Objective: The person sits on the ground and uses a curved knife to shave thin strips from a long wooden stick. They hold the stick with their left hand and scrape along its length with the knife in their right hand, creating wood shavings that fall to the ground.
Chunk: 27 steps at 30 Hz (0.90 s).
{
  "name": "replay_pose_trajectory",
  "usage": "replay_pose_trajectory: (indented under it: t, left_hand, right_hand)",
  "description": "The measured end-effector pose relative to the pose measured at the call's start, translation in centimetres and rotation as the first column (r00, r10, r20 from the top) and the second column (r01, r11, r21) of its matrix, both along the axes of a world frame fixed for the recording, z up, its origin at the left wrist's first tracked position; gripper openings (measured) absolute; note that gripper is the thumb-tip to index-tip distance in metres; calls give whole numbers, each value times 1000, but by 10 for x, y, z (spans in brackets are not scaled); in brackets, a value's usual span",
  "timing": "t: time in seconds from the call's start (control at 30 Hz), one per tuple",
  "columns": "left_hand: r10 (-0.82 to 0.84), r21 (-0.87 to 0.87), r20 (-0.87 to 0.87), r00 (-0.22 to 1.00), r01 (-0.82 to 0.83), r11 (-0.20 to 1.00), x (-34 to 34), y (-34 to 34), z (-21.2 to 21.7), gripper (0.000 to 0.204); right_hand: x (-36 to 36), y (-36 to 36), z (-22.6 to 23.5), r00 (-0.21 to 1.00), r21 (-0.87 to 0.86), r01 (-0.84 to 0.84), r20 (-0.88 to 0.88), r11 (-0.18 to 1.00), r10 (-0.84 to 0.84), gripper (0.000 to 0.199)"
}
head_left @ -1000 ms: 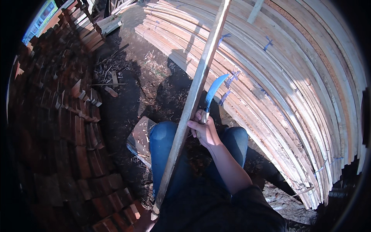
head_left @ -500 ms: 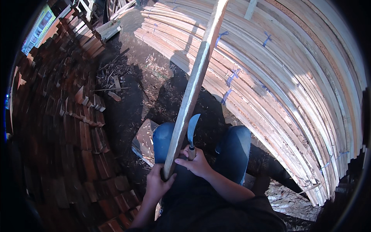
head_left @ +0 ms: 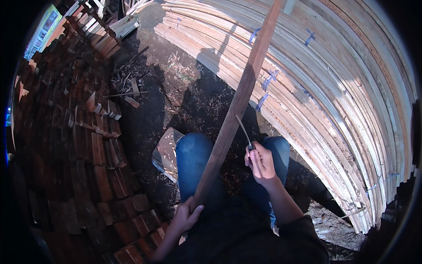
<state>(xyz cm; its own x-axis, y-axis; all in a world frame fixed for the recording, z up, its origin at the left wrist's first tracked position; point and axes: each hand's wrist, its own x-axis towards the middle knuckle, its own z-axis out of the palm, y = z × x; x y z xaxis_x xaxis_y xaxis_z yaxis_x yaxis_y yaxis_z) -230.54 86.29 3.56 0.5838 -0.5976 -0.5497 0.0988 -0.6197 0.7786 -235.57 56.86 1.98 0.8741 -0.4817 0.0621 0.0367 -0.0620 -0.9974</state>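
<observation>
- The left grip (head_left: pixel 188 215) is pinching the near end of a long wooden strip (head_left: pixel 243 90), the thumb lying along its right side and the other fingers mostly hidden.
- From the left grip the strip slants away and to the right, its upward face brown and shaded, its far part reaching the top edge of the view.
- The right grip (head_left: pixel 262 162) is curled tightly around the handle of a knife (head_left: pixel 244 131), thumb lying on top, most of that handle covered.
- Ahead and a little left of the right grip, the thin, slightly curved blade points at the strip; its tip meets the strip's right edge in view, though I cannot tell whether they touch.
- Between the two grips the strip passes over the inner side of the left knee (head_left: pixel 193 152), clad in blue jeans; the right knee (head_left: pixel 280 152) is just beside the right grip.
- Ahead of the left grip, left of that knee, is a flat block (head_left: pixel 166 143) dotted with shavings.
- Beyond and right of the right grip spreads a pile of long pale boards (head_left: pixel 316 119), with blue ties (head_left: pixel 270 79) around some.
- Left of the left grip are stacked short reddish-brown wood pieces (head_left: pixel 103 154).
- Well ahead of both grips, shavings litter dark ground (head_left: pixel 193 110).
</observation>
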Motion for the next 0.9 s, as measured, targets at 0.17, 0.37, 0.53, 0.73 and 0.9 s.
replay_pose_trajectory:
  t: [0.17,0.37,0.53,0.73,0.9]
  left_hand:
    - [48,-43,196,979,-40,998,-9,-1,-6,29]
    - [41,78,405,913,-79,994,-8,-13,-16,27]
    - [26,170,489,872,-125,977,-10,-2,-22,25]
    - [37,199,460,887,-143,969,-10,10,-32,26]
    - [59,158,472,879,-150,976,-7,14,-46,26]
  right_hand:
    - [-3,-14,16,985,-438,-12,-159,899,-64,25]
    - [23,-23,38,983,-684,-1,-136,730,-127,27]
    - [49,-41,45,983,-919,-68,-128,389,-131,33]
    - [62,-76,39,974,-932,-55,-130,360,-188,34]
    - [74,-50,39,980,-921,-194,-194,337,33,36]
